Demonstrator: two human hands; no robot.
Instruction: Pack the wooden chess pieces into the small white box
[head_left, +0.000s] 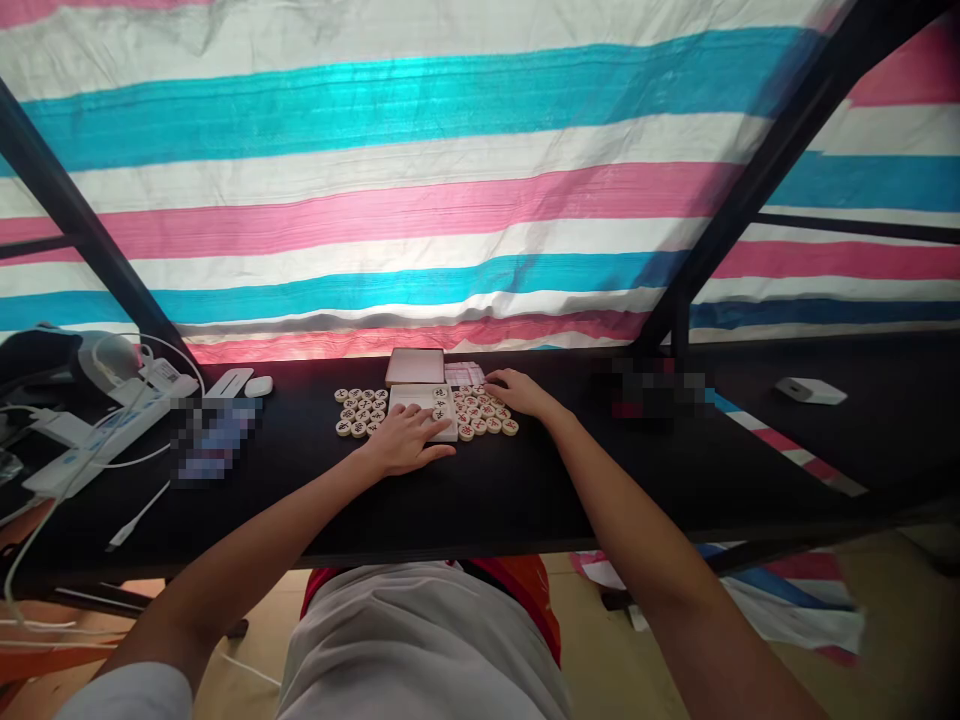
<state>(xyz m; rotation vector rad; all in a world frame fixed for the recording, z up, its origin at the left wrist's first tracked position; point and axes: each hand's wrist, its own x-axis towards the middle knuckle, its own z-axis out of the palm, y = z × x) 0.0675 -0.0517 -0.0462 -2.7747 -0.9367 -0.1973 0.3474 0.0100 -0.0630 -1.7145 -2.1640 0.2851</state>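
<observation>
Round Chinese chess pieces lie flat in two groups on the black table: dark-marked pieces (364, 402) on the left and red-marked pieces (480, 410) on the right. Between them is a shallow white box (403, 393), with a few dark-marked pieces (440, 393) at its right side. My left hand (409, 440) lies palm down over the near part of the box, thumb held apart; what is under its palm is hidden. At the far edge of the red-marked group, my right hand (521, 390) touches the pieces with its fingertips, fingers stretched and slightly bent.
Behind the white box stands the box lid (416, 366), beside a checked paper (464, 374). A power strip (90, 440) with cables and a white earphone case (259, 386) are at the left. A white charger (810, 390) lies far right. Striped sheeting (420, 200) hangs behind.
</observation>
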